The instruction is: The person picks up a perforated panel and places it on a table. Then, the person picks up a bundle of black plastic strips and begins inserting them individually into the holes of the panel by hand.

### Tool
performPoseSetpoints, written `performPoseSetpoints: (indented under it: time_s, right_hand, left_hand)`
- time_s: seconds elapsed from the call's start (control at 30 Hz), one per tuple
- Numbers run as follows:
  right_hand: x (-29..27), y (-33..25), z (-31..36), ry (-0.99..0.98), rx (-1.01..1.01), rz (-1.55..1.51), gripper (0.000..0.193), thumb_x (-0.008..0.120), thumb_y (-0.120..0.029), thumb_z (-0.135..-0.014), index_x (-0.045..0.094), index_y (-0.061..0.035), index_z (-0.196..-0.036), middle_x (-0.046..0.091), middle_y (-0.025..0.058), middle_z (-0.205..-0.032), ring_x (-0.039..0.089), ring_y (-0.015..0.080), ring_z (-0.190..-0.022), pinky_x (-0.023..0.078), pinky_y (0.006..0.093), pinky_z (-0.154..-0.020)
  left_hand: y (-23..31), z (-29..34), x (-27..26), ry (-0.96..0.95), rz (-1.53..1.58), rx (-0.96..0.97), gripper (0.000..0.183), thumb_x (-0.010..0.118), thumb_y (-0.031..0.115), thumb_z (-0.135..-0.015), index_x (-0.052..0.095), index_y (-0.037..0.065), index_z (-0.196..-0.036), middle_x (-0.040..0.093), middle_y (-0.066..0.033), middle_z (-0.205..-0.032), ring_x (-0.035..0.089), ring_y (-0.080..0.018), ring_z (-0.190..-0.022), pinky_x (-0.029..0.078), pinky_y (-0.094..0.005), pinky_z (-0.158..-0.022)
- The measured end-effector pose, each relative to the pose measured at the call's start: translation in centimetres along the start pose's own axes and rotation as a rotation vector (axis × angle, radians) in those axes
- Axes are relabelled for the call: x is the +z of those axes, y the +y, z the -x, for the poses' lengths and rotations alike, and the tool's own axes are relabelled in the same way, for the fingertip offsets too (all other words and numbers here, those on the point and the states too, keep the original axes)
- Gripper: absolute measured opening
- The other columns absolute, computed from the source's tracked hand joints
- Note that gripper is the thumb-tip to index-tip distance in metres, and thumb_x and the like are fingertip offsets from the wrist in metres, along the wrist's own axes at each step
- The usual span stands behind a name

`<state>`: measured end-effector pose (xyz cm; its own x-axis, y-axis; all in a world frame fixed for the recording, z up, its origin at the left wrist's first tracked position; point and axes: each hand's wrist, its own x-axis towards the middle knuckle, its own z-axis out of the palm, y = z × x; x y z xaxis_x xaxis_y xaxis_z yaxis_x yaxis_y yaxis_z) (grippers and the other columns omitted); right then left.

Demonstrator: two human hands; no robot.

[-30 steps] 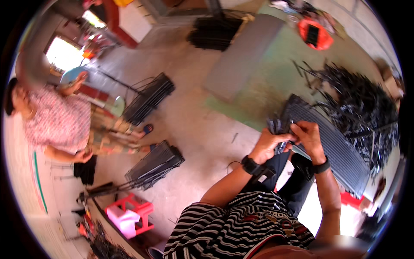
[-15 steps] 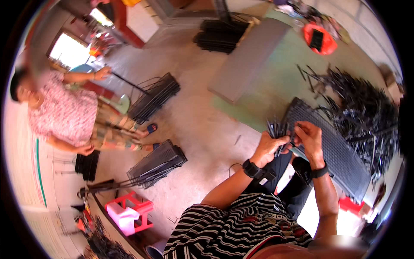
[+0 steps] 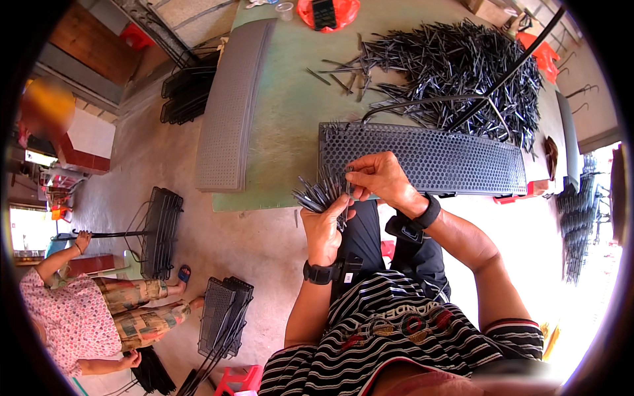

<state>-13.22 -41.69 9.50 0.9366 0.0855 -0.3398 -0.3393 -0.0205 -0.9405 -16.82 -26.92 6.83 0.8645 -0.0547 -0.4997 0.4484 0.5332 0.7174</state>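
A bundle of thin black strips [image 3: 317,193] fans out of my left hand [image 3: 322,234], whose fingers are wrapped round it. Close beside it, my right hand [image 3: 388,181] pinches a thin black strip at the bundle's right side; the fingers partly hide it. Both hands are at the near edge of a black perforated panel [image 3: 422,158], which lies on the green tabletop [image 3: 290,112]. Behind the panel spreads a large heap of loose black strips [image 3: 456,66]. A black rod frame [image 3: 475,99] crosses the panel and the heap.
A long grey perforated board [image 3: 231,105] lies at the table's left. A red plastic bag [image 3: 330,14] holding a dark object sits at the far edge. On the floor to the left stand black mesh racks [image 3: 162,231]; a person [image 3: 72,310] there holds a rod.
My view has swung right, so the table and heap now fill more of it. Both hands remain together at the bundle. The person at left still holds the rod.
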Motion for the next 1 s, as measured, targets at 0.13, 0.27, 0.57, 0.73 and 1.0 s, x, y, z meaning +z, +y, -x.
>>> performPoseSetpoints:
  time_s: [0.13,0.27,0.57,0.73,1.0]
  right_hand:
    - [0.0,-0.1,0.3,0.028,-0.013,0.071,0.024,0.061,-0.005,-0.080,0.058,0.0102,-0.098,0.062,0.0102,-0.067,0.061,0.0126,-0.053,0.049,0.0221,-0.046]
    - [-0.2,-0.1,0.2,0.086,-0.059,0.078,0.023,0.059,-0.003,-0.080,0.058,0.0082,-0.100,0.062,0.0102,-0.069,0.062,0.0128,-0.057,0.050,0.0228,-0.048]
    - [-2.3,-3.1,-4.0,0.435,-0.717,0.356,0.018,0.056,0.001,-0.082,0.049,0.0031,-0.098,0.063,0.0115,-0.076,0.065,0.0164,-0.067,0.051,0.0241,-0.057]
    - [-2.9,-2.6,-5.6,0.395,-0.697,0.428,0.017,0.055,0.002,-0.081,0.049,0.0030,-0.097,0.063,0.0149,-0.076,0.066,0.0199,-0.069,0.051,0.0265,-0.059]
    - [-3.2,-2.0,-7.1,0.364,-0.730,0.486,0.018,0.057,0.001,-0.079,0.048,0.0028,-0.095,0.062,0.0187,-0.075,0.065,0.0276,-0.068,0.051,0.0315,-0.058]
  left_hand:
    - [-0.3,-0.1,0.0,0.028,0.004,0.005,0.016,0.068,0.000,-0.073,0.062,0.000,-0.088,0.065,-0.0092,-0.077,0.062,-0.0173,-0.063,0.050,-0.0290,-0.051]
    - [-0.4,-0.6,0.3,0.063,0.064,0.010,0.016,0.068,0.000,-0.073,0.061,0.000,-0.087,0.064,-0.0090,-0.076,0.063,-0.0186,-0.061,0.050,-0.0289,-0.049]
    - [0.2,-1.3,-1.1,0.013,0.071,0.019,0.012,0.066,-0.002,-0.074,0.061,-0.002,-0.085,0.064,-0.0114,-0.077,0.063,-0.0223,-0.059,0.050,-0.0319,-0.048]
    - [0.4,-1.4,-1.3,0.001,0.075,-0.003,0.011,0.066,-0.003,-0.074,0.062,-0.003,-0.084,0.065,-0.0117,-0.077,0.063,-0.0224,-0.059,0.050,-0.0317,-0.048]
    - [0.7,-1.3,-0.9,0.006,0.068,-0.021,0.012,0.066,-0.003,-0.074,0.062,-0.002,-0.085,0.065,-0.0119,-0.078,0.063,-0.0225,-0.059,0.050,-0.0318,-0.048]
